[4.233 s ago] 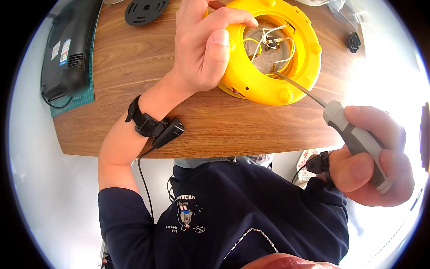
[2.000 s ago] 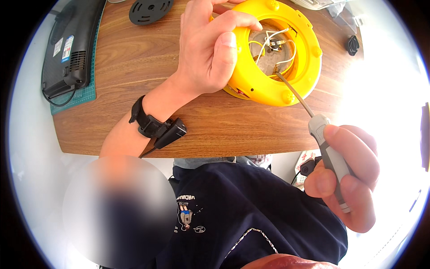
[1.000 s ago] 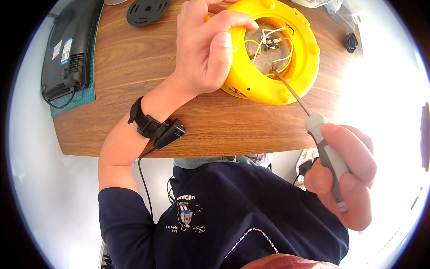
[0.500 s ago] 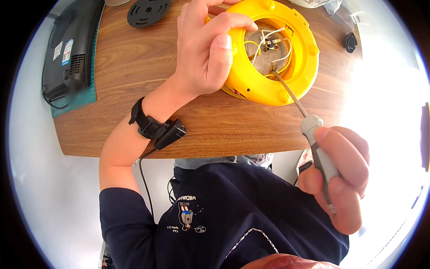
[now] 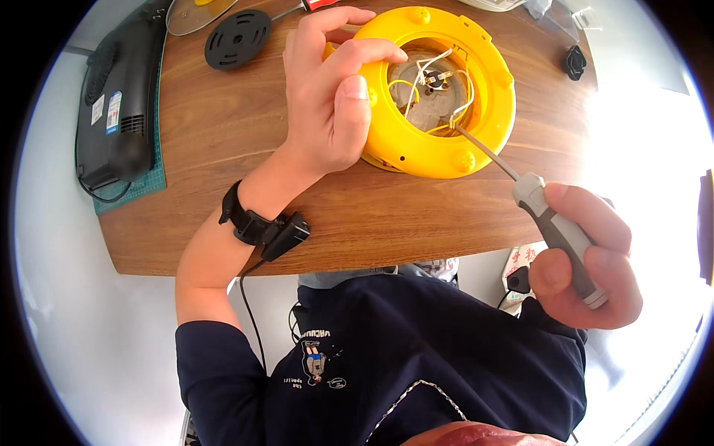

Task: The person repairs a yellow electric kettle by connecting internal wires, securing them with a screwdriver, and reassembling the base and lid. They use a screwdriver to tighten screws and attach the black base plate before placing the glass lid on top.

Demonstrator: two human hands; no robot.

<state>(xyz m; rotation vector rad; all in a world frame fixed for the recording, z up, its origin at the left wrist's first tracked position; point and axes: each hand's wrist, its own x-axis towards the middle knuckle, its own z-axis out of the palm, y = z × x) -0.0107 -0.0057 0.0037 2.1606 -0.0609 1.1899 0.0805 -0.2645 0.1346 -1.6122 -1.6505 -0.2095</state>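
A round yellow plastic appliance housing rests on the wooden table, its open underside facing up. Inside its ring lie a metal plate, white and yellow wires and small metal terminals. My left hand grips the housing's left side, thumb bent against the rim and index finger reaching over the opening. In my right hand is a grey-handled screwdriver, held at a slant. Its tip touches or nearly touches a wire terminal at the near inner edge; the exact contact is too small to tell.
At the left a black appliance lies on a green cutting mat. A black slotted disc, a glass lid and a red-handled tool are at the far side. A black knob sits far right.
The screwdriver's handle and my right hand have swung right and slightly up, while the tip stays by the same terminal. My left hand keeps its hold. The whole view has shifted a little.
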